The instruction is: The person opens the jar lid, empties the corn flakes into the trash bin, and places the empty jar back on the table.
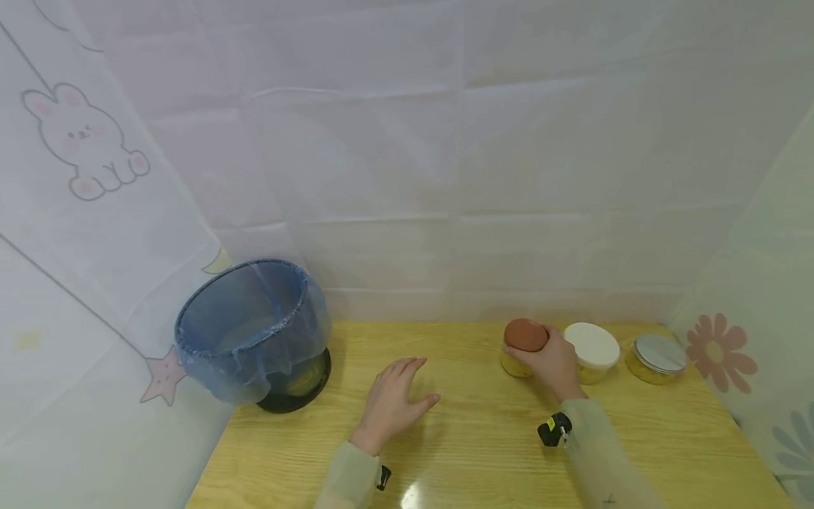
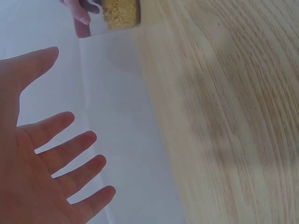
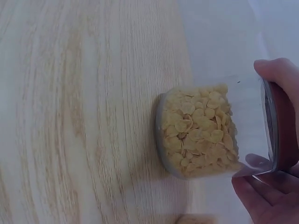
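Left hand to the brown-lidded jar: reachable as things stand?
Probably yes: the left hand is empty and nothing visible stands between it and the brown-lidded jar, though the right hand grips it at the lid.

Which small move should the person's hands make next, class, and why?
Probably bring the brown-lidded jar toward the left hand, so that both hands can steady it: the right hand already grips it at the lid end, while the left is open, holding nothing, over the table.

Jar lid [image 1: 525, 334] red-brown, flakes [image 3: 198, 133] yellow, tabletop [image 1: 470, 438] wood-grained, liner [image 1: 311, 332] blue
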A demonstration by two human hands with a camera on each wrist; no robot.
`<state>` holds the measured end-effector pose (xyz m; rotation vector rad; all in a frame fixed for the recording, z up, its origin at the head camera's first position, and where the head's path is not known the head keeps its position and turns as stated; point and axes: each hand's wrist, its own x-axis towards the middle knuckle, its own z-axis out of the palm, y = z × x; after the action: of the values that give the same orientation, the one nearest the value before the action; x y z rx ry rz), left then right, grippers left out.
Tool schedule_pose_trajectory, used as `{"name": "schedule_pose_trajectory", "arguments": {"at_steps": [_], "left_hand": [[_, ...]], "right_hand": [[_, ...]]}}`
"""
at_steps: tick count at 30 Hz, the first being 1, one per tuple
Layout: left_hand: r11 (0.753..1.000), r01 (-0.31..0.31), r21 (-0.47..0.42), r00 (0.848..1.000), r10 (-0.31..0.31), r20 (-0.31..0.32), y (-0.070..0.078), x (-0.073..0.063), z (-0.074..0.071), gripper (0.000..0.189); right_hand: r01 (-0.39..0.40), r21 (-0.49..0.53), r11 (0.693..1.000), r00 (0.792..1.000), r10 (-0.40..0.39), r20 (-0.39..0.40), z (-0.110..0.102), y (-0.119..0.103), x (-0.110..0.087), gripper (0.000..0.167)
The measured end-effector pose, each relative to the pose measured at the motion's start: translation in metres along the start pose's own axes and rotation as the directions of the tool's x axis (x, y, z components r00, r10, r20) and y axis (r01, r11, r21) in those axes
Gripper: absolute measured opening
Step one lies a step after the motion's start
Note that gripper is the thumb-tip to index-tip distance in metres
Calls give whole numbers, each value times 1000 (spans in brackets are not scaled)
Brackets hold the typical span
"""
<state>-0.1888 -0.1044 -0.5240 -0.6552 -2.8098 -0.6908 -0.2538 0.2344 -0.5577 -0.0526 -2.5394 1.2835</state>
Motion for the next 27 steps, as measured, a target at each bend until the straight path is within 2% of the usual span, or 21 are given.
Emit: {"name": "schedule_pose_trajectory", "arguments": {"at_steps": [5,14,23,27], "left_hand": [[1000,13,4,1000,-13,8,1,0,1,71],[1000,16,8,1000,-16,12,3,0,0,69],[999,-53,12,998,54,-28,7,2,2,67],[998,-60,-27,998,60,-26,12,2,2,70]], "right_hand": [[-11,-24,1000,1000,11,13,-2,-3,-3,93],[33,-24,999,999,-32,36,-7,-21,-4,92],[91,-15,996,994,-90,61,-12,-60,-9,94],[169,-19,985,985,-168,48,-15,-82,-16,91]]}}
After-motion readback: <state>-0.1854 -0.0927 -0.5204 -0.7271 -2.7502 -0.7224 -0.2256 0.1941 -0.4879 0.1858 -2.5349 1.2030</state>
